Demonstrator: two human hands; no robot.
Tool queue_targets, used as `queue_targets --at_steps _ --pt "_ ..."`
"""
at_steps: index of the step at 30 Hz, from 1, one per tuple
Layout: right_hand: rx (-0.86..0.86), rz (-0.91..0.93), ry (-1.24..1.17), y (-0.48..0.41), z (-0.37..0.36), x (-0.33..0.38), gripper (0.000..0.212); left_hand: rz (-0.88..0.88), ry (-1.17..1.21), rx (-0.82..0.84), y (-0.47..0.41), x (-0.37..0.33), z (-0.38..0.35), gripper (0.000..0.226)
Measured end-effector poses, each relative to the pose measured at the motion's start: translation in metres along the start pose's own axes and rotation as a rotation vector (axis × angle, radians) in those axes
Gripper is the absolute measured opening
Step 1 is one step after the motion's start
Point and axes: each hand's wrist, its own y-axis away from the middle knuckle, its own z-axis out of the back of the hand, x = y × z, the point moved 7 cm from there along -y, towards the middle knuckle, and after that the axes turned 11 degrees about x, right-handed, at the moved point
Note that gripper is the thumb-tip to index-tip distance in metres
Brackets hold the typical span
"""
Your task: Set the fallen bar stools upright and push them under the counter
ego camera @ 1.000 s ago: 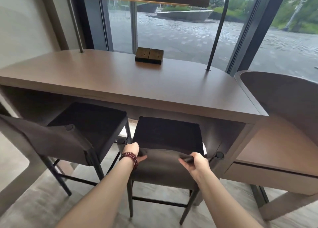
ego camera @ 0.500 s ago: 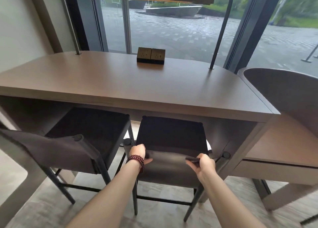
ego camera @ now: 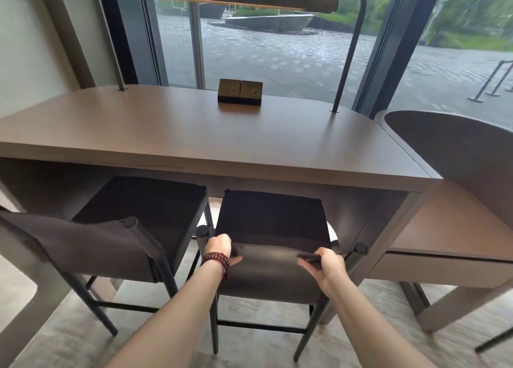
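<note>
Two dark bar stools stand upright at the brown counter (ego camera: 194,134). The right stool (ego camera: 272,217) has its seat partly under the counter edge. My left hand (ego camera: 219,245) grips the left end of its low backrest, and my right hand (ego camera: 330,265) grips the right end. The left stool (ego camera: 133,223) stands beside it, turned a little, with its seat also partly under the counter. A dark red bead bracelet sits on my left wrist.
A pair of dark socket boxes (ego camera: 240,92) sits at the counter's far side. Two thin lamp posts rise from the counter top. A lower curved bench (ego camera: 455,223) adjoins on the right. Large windows stand behind, grey floor below.
The right stool has slid further under the counter with both hands on its backrest. The view has moved closer and tilted up slightly.
</note>
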Motion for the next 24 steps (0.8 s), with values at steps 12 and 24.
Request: queue_targets --at_steps 12,24 --pt "0.019 0.024 0.023 -0.014 -0.014 -0.009 0.011 0.132 0.276 0.088 -0.019 0.007 0.006 0.006" --pt "0.053 -0.055 0.193 -0.014 -0.011 -0.009 0.005 0.133 0.330 0.097 -0.012 0.012 0.006 0.020"
